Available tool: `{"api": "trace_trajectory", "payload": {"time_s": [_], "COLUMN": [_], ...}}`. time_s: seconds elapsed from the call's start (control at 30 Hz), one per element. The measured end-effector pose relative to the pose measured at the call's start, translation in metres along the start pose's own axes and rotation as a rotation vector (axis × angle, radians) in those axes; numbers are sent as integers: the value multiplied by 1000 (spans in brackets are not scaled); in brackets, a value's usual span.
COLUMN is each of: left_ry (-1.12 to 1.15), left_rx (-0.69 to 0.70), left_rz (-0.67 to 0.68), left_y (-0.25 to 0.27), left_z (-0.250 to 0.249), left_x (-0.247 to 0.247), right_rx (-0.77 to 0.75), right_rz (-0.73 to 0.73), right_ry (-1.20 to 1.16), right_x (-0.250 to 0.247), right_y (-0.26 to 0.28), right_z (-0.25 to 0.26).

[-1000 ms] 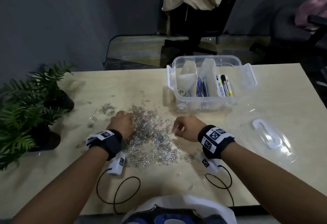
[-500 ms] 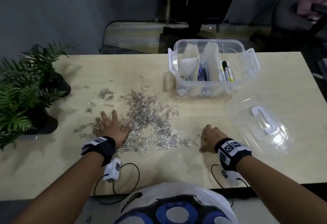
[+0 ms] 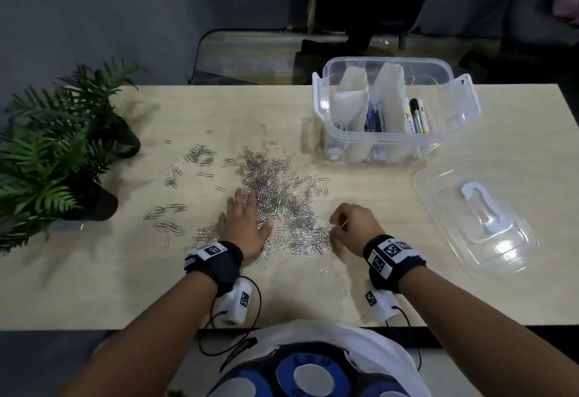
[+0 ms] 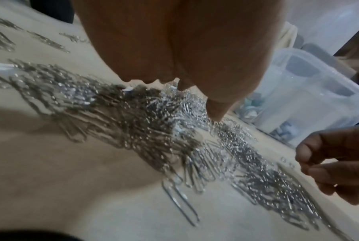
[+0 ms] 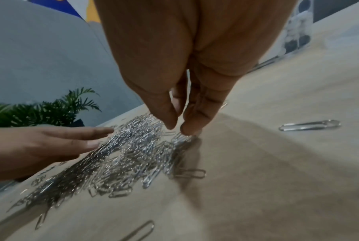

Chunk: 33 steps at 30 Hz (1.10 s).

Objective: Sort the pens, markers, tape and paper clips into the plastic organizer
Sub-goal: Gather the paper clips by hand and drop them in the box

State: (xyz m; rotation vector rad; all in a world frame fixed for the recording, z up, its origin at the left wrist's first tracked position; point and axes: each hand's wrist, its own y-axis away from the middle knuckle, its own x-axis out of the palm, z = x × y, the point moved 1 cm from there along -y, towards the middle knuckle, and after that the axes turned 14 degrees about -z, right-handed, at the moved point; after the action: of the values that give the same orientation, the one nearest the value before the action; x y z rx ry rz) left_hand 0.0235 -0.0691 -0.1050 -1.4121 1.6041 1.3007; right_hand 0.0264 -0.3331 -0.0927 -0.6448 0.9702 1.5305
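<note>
A big heap of silver paper clips [image 3: 279, 199] lies spread over the middle of the table. My left hand [image 3: 247, 221] lies flat on the heap's left side with straight fingers [image 5: 87, 132]. My right hand [image 3: 347, 227] sits at the heap's right edge, thumb and fingertips [image 5: 186, 130] drawn together on a few clips [image 5: 180, 138]. The clear plastic organizer [image 3: 319, 105] stands at the back right, apart from both hands. It holds blue pens [image 3: 376, 118], markers [image 3: 416, 114] and a tape roll [image 3: 338, 124].
The organizer's clear lid [image 3: 476, 218] lies upside down on the right. Two potted plants [image 3: 56, 158] stand at the table's left edge. Stray clips [image 3: 175, 208] lie scattered to the left, and single ones [image 3: 326, 269] lie near the front edge.
Both hands have slid inward toward the heap. The right hand, flat on the bare table before, has curled its fingers at the heap's right edge. The left hand stays flat.
</note>
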Motion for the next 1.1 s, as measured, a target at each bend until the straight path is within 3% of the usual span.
{"api": "trace_trajectory", "payload": {"time_s": [0.1, 0.17, 0.27, 0.37, 0.43, 0.7, 0.8, 0.87, 0.97, 1.1], "left_ry": [10, 2, 33, 80, 91, 262, 208, 167, 75, -81], "left_rx": [-71, -165, -235, -186, -155, -94, -90, -159, -303, -395], "left_rz": [-134, -157, -104, -72, -70, -74, -229, -321, -348, -152], "left_y": [1, 3, 12, 16, 16, 10, 13, 14, 12, 10], "left_z": [26, 47, 64, 55, 45, 21, 43, 72, 125, 160], "left_x": [-16, -26, -33, -29, -21, -8, -21, -31, -41, -35], "right_rx": [72, 186, 299, 209, 152, 10, 54, 66, 123, 140], "right_rz": [-66, -8, 203, 447, 513, 367, 316, 309, 541, 842], "right_ry": [44, 158, 316, 384, 400, 407, 265, 146, -60, -92], "right_x": [-11, -19, -27, -21, -11, 19, 16, 10, -1, -4], "right_y": [0, 2, 14, 24, 28, 22, 14, 14, 25, 37], "right_z": [-8, -12, -9, 2, 9, 31, 29, 22, 9, -6]}}
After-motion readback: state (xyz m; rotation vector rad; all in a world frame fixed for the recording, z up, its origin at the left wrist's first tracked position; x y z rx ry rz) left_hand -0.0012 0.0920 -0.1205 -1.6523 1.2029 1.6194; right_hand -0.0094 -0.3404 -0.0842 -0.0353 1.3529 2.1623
